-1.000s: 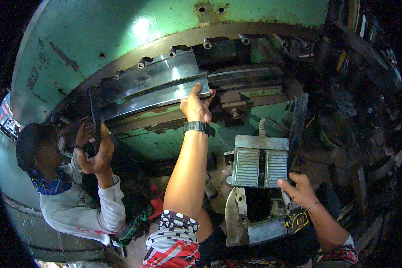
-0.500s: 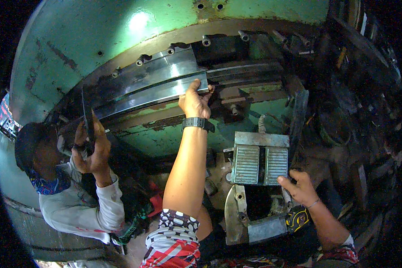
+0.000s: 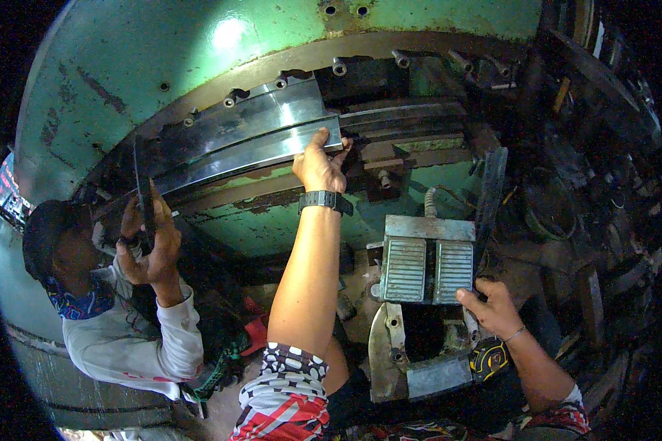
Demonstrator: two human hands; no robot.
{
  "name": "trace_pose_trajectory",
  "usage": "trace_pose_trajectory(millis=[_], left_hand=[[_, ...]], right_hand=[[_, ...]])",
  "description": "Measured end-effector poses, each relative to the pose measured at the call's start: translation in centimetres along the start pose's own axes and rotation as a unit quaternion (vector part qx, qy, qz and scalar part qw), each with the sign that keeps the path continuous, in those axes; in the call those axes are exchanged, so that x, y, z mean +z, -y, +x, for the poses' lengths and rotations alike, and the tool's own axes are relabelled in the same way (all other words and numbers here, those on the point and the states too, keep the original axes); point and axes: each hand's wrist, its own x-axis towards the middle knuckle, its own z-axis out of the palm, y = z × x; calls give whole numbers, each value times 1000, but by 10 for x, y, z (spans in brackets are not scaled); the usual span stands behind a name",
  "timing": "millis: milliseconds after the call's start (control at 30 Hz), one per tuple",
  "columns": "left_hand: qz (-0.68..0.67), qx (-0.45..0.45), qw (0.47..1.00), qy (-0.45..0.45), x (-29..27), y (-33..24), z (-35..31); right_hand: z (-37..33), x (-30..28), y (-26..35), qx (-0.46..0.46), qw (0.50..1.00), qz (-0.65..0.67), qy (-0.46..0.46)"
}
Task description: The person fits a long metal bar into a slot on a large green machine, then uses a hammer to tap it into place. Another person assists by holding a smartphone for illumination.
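My left hand [image 3: 320,169] pinches the right end of a long shiny metal strip [image 3: 272,147], thumb on top and the fingers partly hidden behind the edge. The strip lies along the bed of a green machine, just in front of a wider bright metal plate [image 3: 228,114]. At the lower right, my right hand [image 3: 496,309] grips the edge of a two-pedal foot switch [image 3: 428,264], its thumb against the right ribbed pedal and its fingers partly hidden. A co-worker's hand [image 3: 154,253] at the left holds a dark upright flat piece [image 3: 143,191] near the strip's left end.
The green machine's upper beam [image 3: 198,51] arches overhead, with a row of bolts [image 3: 280,83] below it. A curved metal bracket [image 3: 386,360] stands below the pedals. Dark metal parts crowd the right side. The co-worker [image 3: 125,323] is close on the left.
My hands keep their holds on the strip and the foot switch. The view has shifted very slightly; the strip's right end appears a touch higher and further left.
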Motion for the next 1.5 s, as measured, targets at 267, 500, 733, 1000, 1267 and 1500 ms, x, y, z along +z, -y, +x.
trace_pose_trajectory(millis=[267, 500, 733, 1000, 1267, 1500], left_hand=[[-14, 1, 1000, 14, -1, 0, 1], [-5, -3, 1000, 10, -2, 0, 1], [-6, -6, 1000, -1, 0, 1, 1], [3, 0, 1000, 7, -1, 2, 3], [2, -3, 1000, 3, 0, 3, 2], [9, -5, 1000, -10, 1, 1, 1]], right_hand=[[-2, 0, 1, 7, 999, 32, 2], [-1, 0, 1, 13, 1000, 13, 6], [-1, 1, -2, 2, 999, 41, 3], [-2, -2, 6, 48, 998, 40, 19], [1, -3, -10, 64, 997, 7, 39], [0, -2, 0, 35, 999, 29, 28]])
